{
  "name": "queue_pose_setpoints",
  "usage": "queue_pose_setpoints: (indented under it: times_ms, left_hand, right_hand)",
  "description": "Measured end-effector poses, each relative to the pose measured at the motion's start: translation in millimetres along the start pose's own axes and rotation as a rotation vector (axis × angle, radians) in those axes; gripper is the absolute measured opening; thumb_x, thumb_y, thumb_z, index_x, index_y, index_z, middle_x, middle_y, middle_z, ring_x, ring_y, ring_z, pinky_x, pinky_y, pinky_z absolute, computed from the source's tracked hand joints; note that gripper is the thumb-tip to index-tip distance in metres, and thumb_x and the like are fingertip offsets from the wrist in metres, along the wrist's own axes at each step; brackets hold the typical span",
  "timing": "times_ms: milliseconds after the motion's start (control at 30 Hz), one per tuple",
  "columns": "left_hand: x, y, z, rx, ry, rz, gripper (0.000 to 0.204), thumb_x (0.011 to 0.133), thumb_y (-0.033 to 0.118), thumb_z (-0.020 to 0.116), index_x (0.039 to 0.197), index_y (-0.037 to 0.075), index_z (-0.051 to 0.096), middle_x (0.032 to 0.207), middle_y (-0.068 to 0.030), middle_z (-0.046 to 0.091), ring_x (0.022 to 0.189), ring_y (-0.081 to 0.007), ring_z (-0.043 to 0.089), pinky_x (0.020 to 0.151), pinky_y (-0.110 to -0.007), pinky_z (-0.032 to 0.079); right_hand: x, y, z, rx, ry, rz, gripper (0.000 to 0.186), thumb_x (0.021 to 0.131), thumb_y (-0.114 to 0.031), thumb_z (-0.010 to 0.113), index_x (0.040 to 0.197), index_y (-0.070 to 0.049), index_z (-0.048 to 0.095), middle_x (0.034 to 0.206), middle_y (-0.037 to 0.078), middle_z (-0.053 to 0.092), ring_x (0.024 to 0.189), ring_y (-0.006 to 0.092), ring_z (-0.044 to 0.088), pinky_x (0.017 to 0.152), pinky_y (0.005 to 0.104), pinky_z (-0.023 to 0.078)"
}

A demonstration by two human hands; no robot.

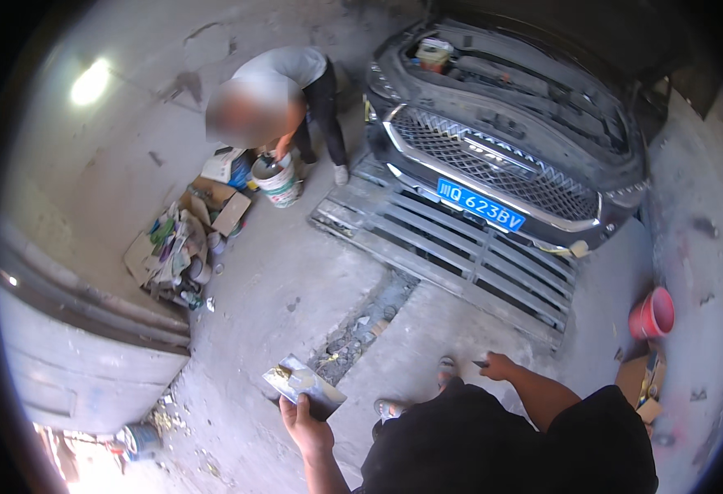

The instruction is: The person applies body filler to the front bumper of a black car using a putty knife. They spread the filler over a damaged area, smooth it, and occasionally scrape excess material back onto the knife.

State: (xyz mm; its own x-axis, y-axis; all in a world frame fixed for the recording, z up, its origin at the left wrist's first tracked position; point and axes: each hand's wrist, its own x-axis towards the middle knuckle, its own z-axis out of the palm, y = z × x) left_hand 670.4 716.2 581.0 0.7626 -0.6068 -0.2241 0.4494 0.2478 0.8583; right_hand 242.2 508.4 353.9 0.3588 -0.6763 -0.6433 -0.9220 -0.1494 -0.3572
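My left hand (305,422) is closed on the near edge of a flat, shiny metal plate (318,389). A yellowish-brown dab like putty (285,375) sits toward the plate's far left corner. Out to the right, my right hand (503,366) is closed around a small dark flat tool (481,363), perhaps a scraper; only its tip shows past the fingers. Both hands are held above the concrete floor, well apart from each other and from the car.
A dark car (493,165) with its hood up stands over a slatted metal grate (452,247). A debris-filled trench (365,325) runs toward me. Another person bends over a white bucket (277,183) beside piled rubbish (176,247). At right are a red bucket (651,314) and a cardboard box (639,380).
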Motion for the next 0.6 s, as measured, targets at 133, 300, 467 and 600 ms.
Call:
queue_pose_setpoints:
  times_ms: [133,300,467,600]
  left_hand:
    - [-1.4,3.8,-21.0,-0.043,0.083,0.016,0.036,0.097,0.002,0.046,0.133,0.002,0.048,0.12,-0.0097,0.061,0.108,-0.0208,0.06,0.097,-0.037,0.047]
    - [2.7,7.5,-50.9,-0.058,0.119,0.012,0.034,0.097,0.002,0.046,0.13,0.002,0.049,0.118,-0.0095,0.062,0.108,-0.0204,0.061,0.098,-0.037,0.047]
    - [8.4,15.4,-71.1,-0.057,0.12,0.028,0.031,0.098,0.002,0.047,0.129,0.002,0.05,0.118,-0.0087,0.062,0.108,-0.0191,0.06,0.098,-0.035,0.047]
    - [19.7,23.1,-75.8,-0.033,0.156,0.048,0.03,0.098,0.003,0.047,0.128,0.002,0.051,0.117,-0.0083,0.063,0.106,-0.0183,0.061,0.097,-0.034,0.047]
  right_hand:
    - [3.7,27.3,14.5,-0.07,-0.061,0.139,0.06,0.071,-0.045,0.076,0.105,0.004,0.063,0.102,0.027,0.068,0.098,0.0399,0.067,0.085,0.0441,0.053]
    - [12.3,9.0,11.9,0.018,-0.007,0.162,0.058,0.07,-0.045,0.077,0.104,0.001,0.064,0.101,0.023,0.069,0.097,0.0384,0.067,0.084,0.0429,0.053]
    - [29.3,-37.1,4.7,0.127,0.02,0.101,0.056,0.072,-0.044,0.077,0.106,-0.001,0.064,0.104,0.022,0.069,0.098,0.0374,0.067,0.084,0.0424,0.053]
    - [38.7,-65.4,1.5,0.136,0.026,0.061,0.058,0.074,-0.042,0.078,0.11,0.001,0.064,0.105,0.023,0.069,0.1,0.0371,0.067,0.086,0.0418,0.052]
